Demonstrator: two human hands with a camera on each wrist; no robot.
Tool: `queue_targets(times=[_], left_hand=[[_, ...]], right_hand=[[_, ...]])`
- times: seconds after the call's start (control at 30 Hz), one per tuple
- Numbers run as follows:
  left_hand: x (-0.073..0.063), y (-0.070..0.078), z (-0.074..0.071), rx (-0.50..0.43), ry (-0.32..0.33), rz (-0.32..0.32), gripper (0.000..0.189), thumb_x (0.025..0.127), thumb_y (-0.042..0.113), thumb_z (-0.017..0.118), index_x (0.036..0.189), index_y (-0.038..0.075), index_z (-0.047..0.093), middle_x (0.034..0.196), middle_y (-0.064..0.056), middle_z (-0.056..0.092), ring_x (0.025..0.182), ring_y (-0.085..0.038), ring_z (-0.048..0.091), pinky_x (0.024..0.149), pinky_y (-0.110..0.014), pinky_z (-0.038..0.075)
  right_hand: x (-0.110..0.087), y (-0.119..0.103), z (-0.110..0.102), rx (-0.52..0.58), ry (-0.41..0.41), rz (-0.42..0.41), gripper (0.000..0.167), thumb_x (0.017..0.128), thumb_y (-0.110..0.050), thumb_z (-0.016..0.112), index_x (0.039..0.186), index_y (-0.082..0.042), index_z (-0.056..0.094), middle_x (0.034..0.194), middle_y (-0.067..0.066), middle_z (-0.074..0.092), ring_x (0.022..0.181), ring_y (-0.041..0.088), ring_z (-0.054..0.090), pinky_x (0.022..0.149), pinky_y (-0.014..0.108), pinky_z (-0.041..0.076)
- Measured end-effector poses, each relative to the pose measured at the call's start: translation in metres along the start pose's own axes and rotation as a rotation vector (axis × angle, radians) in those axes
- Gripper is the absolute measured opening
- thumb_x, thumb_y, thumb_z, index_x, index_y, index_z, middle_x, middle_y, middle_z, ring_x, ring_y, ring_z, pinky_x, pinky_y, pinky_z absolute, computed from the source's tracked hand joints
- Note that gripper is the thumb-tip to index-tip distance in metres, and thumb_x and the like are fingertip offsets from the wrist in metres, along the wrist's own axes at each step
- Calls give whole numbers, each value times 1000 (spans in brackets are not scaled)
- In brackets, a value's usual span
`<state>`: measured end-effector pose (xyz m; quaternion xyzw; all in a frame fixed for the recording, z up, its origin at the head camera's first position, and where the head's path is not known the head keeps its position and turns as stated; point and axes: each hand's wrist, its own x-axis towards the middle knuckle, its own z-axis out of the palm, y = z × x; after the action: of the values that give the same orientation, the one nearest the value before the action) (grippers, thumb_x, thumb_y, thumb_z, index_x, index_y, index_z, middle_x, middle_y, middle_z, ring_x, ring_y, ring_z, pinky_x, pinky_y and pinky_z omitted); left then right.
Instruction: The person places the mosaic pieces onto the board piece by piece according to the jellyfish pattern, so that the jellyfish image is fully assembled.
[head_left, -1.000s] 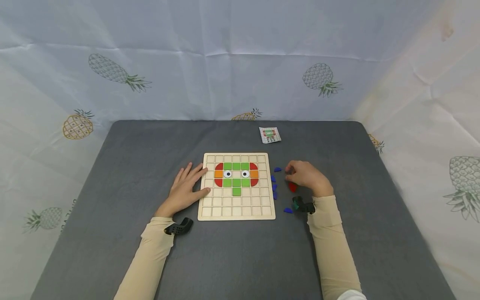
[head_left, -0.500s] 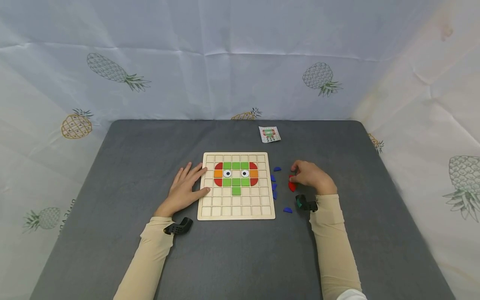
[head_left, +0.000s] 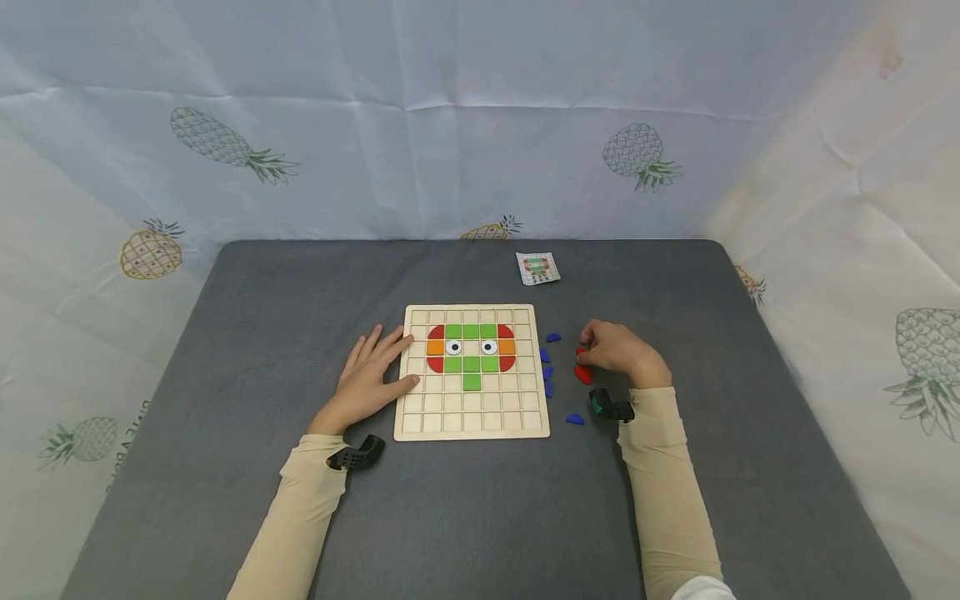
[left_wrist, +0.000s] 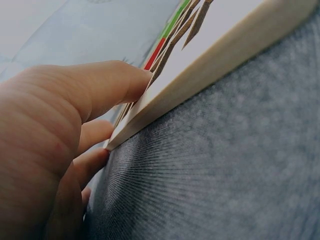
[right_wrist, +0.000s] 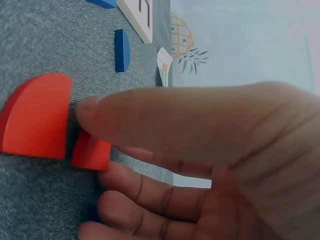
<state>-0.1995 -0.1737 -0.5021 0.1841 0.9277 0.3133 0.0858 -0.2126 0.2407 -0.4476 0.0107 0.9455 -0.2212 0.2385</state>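
My left hand (head_left: 366,383) lies flat at the left edge of a square wooden grid board (head_left: 471,425), fingers spread, with thumb and fingertips on its rim. Green, orange and red tiles and two eye tiles form a face-like pattern on the board. To the right, my right hand (head_left: 622,354) pinches a small red piece (right_wrist: 92,154) between thumb and fingers, low over the table. The thumb partly hides it. Just beside it, a red quarter-circle piece (right_wrist: 40,120) lies on the cloth, not held.
Several blue pieces (head_left: 548,374) lie along the board's right edge. One more blue piece (head_left: 575,419) is nearer the front. A small printed pattern card (head_left: 537,268) lies behind the board. The grey table (head_left: 465,525) ends at a pineapple-print curtain (head_left: 420,167).
My right hand has shifted slightly right and drawn one red piece apart from the other, which now sits closer to the front. My left hand stays on the board.
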Motion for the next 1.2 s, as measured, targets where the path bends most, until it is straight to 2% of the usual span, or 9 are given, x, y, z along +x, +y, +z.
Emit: queue_targets(times=[0.3,0.67,0.93,1.2], left_hand=[[0,-1,0,6,7,4,77,93,38,70,159,17,37,169,-8,25,160,-35,3,129,-54,-4],[0,-1,1,10,5,2,77,93,38,71,159,17,37,169,-9,25,160,-36,3,129,-54,-3],[0,-1,1,7,10,8,76,93,38,70,159,17,37,169,-8,25,160,-35,3,129,-54,-3],[0,-2,1,6,7,3,76,93,38,71,159,18,38,169,-8,25,160,-35,3,129,-54,-4]], right_hand=[[-6,1,-5,19,18,-54,26,93,-15,63,113,1,68,111,18,70,93,28,61,83,43,54],[-9,0,-9,20,56,-83,28,101,-11,55,119,2,71,123,23,68,101,31,63,92,50,56],[-9,-7,-6,62,195,-204,24,102,-15,59,120,-4,71,115,17,70,99,29,63,87,47,56],[-8,-30,0,183,220,-254,18,100,-22,65,110,-9,72,101,9,72,87,22,62,78,37,55]])
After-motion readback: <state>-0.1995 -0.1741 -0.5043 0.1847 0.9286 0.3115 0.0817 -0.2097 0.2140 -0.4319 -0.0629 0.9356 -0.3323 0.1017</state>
